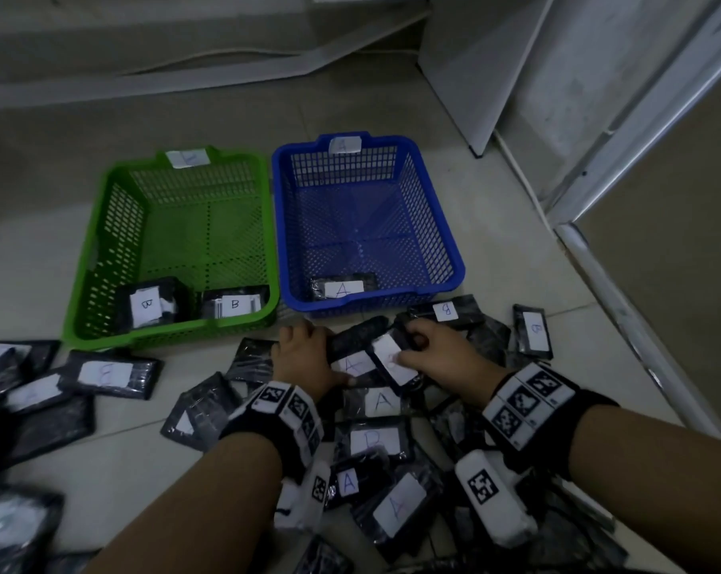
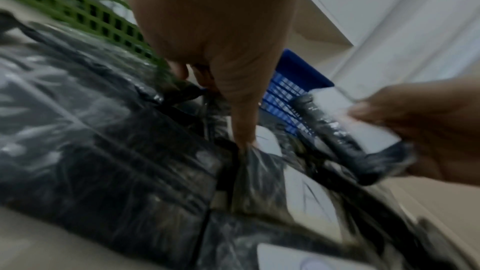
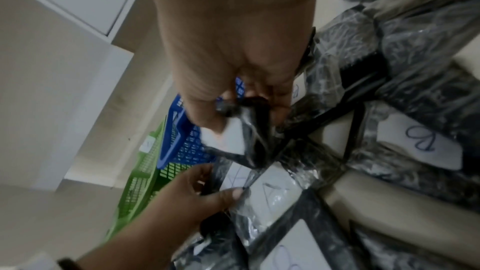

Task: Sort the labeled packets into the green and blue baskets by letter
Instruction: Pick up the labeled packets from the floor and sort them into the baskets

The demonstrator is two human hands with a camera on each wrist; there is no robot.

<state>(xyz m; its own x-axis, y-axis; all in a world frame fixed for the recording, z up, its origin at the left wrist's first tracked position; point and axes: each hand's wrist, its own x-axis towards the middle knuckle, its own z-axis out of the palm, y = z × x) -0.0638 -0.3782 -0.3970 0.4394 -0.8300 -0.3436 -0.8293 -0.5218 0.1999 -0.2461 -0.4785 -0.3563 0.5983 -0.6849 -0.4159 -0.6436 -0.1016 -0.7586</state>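
Observation:
A green basket (image 1: 166,331) with two B packets (image 1: 234,304) stands left of a blue basket (image 1: 443,217) holding one A packet (image 1: 342,288). In front of them, black packets with white labels are piled on the floor. My left hand (image 1: 309,354) grips the left end of a packet marked A (image 1: 352,363), thumb on top (image 2: 244,130). My right hand (image 1: 408,345) pinches another packet (image 1: 391,360) and holds it tilted above the pile (image 3: 233,141). I cannot read its letter.
More A and B packets (image 1: 381,401) lie under and around both wrists, and others (image 1: 106,374) spread to the left on the tiled floor. White cabinet panels (image 1: 599,97) and a door frame rise at the right, behind the baskets.

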